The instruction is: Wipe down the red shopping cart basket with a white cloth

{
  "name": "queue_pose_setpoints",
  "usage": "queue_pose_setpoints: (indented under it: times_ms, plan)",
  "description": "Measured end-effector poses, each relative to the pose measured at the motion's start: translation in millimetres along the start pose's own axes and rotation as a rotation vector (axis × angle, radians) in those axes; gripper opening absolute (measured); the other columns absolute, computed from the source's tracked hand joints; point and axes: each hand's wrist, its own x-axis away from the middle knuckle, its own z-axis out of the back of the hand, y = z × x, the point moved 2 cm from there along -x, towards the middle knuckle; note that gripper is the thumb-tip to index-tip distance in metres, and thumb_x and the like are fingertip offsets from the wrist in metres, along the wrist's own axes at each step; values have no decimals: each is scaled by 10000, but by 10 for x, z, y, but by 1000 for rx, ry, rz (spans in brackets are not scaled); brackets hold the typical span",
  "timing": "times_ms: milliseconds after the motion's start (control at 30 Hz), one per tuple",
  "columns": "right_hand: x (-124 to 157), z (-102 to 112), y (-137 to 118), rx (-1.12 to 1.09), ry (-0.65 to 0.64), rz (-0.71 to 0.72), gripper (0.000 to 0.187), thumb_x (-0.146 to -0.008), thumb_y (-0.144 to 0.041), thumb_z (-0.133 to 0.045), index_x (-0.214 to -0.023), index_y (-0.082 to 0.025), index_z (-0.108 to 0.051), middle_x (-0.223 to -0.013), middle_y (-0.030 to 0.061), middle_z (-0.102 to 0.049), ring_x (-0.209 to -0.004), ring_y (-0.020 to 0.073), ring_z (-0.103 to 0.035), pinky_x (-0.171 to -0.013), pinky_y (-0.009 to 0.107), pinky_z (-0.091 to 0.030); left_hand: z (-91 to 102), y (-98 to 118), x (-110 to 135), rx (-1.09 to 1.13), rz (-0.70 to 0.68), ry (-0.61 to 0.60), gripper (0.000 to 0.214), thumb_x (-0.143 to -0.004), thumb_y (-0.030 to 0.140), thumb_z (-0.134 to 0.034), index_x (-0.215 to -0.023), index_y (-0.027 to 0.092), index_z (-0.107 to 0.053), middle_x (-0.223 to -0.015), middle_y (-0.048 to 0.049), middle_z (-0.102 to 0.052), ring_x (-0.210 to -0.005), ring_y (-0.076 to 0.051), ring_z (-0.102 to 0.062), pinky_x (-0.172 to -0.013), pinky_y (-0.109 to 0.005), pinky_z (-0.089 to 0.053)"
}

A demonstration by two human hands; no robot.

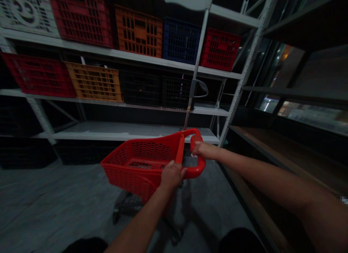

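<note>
A red plastic shopping cart (152, 151) stands on the floor in front of me, its perforated basket pointing left. No goods show in the basket. My right hand (202, 150) is wrapped round the red handle at the cart's right end. Nearer to me, my left hand (172, 175) is closed over the basket's near rim, where it meets the handle frame. Behind the handle rises a metal pole (199, 49) with a grey loop grip (199, 89) and a pale panel at its top; whether the pole is fixed to the cart I cannot tell.
White metal shelving (116, 131) spans the back. It carries red crates (221, 49), an orange crate (138, 31), a blue crate (181, 40), a yellow crate (95, 82) and black crates (141, 88). Dark wooden shelves (272, 155) stand close on the right. Grey concrete floor (54, 202) lies left.
</note>
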Motion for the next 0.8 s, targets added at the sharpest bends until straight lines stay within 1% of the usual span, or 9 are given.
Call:
queue_pose_setpoints:
  times_ms: [100,200,267,333,467,533,600,700,800]
  plan:
    - [265,-123,-147,-78,274,-132,225,-793,-98,-427,-789,-147,-647,-787,56,-656,-750,159,-536,-749,287,-386,9,-28,5,8,-10,2,339,-849,373,-340,-708,173,-575,-694,-55,-600,-752,-172,-504,-668,-274,-361]
    - [568,-315,-439,-291,532,-270,238,-822,-128,-418,-919,-187,-627,-896,55,-652,-835,168,-547,-750,295,-419,18,-61,21,20,-22,21,358,-848,383,-333,-691,175,-578,-677,-53,-596,-731,-169,-507,-660,-274,-367]
    - [702,-440,-576,-400,640,-285,240,-831,-152,-425,-952,-229,-617,-942,43,-650,-871,171,-553,-765,314,-432,29,-77,35,38,-37,43,367,-847,385,-330,-677,177,-580,-658,-50,-590,-711,-164,-509,-649,-269,-370]
    - [744,-524,-566,-410,702,-275,251,-834,-162,-423,-961,-254,-619,-965,36,-651,-883,176,-555,-781,338,-436,42,-87,50,69,-50,64,373,-847,383,-324,-665,181,-580,-644,-44,-588,-697,-156,-509,-643,-261,-372]
    - [583,-536,-113,-310,767,-330,269,-813,-147,-437,-961,-251,-636,-966,38,-655,-851,177,-552,-773,349,-444,62,-105,77,118,-50,89,393,-848,388,-309,-651,184,-581,-638,-37,-582,-677,-143,-509,-630,-248,-372]
    - [451,-500,144,-269,781,-395,275,-789,-118,-447,-931,-236,-651,-949,41,-662,-836,183,-548,-770,356,-446,65,-124,92,125,-49,91,401,-848,388,-302,-644,184,-580,-633,-37,-575,-669,-140,-510,-625,-244,-374]
    - [351,-467,273,-239,820,-482,273,-770,-94,-448,-887,-212,-665,-915,51,-670,-823,190,-547,-771,363,-444,69,-157,111,132,-61,92,405,-849,388,-291,-651,183,-580,-638,-39,-573,-683,-142,-515,-637,-242,-380]
    - [303,-461,130,-272,859,-516,263,-769,-89,-447,-875,-185,-668,-893,66,-672,-812,191,-546,-761,352,-447,89,-241,152,141,-90,111,428,-849,411,-269,-666,181,-581,-658,-45,-574,-703,-148,-516,-651,-248,-384]
    - [324,-489,-219,-357,735,-329,273,-795,-115,-456,-964,-222,-642,-961,46,-660,-855,181,-540,-769,339,-446,132,-362,196,152,-109,123,457,-848,429,-242,-646,183,-571,-639,-43,-557,-668,-150,-497,-629,-256,-376]
